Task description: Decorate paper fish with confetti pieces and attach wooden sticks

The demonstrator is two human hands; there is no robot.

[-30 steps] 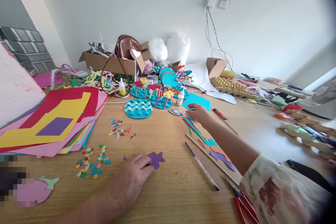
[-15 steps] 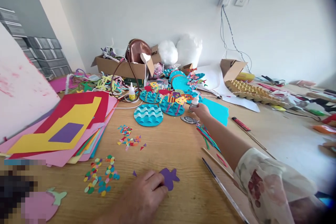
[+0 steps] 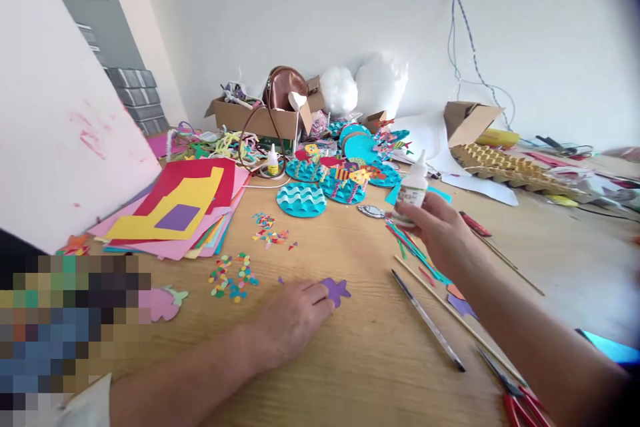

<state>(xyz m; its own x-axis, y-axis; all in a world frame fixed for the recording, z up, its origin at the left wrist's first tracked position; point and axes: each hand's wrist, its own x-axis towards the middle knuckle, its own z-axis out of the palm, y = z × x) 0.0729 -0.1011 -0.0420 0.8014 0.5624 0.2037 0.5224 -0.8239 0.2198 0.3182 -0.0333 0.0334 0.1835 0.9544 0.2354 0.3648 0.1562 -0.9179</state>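
Note:
My right hand (image 3: 437, 223) grips a small white glue bottle (image 3: 412, 190) with a pointed nozzle and holds it upright above the table. Down on the wood, my left hand (image 3: 300, 317) has its fingers curled over a purple paper fish (image 3: 337, 291); the tail pokes out to the right and the rest is covered. Beside that hand lies a tiny purple triangle (image 3: 281, 280). Round paper dots (image 3: 233, 278) and small paper scraps (image 3: 271, 237) are scattered to the left. A pink paper fish (image 3: 160, 303) lies further left.
Coloured paper sheets (image 3: 173, 203) are stacked at left. Blue wavy discs (image 3: 301, 200) stand mid-table. A pen (image 3: 427, 320), a wooden stick (image 3: 457, 313) and red-handled scissors (image 3: 517, 397) lie at right. A second glue bottle (image 3: 273, 161) stands by the cardboard box (image 3: 245, 121).
My right hand has lifted the glue bottle off the table and brought it nearer. My left hand stays at the purple fish. The view has shifted, bringing the scissors into sight.

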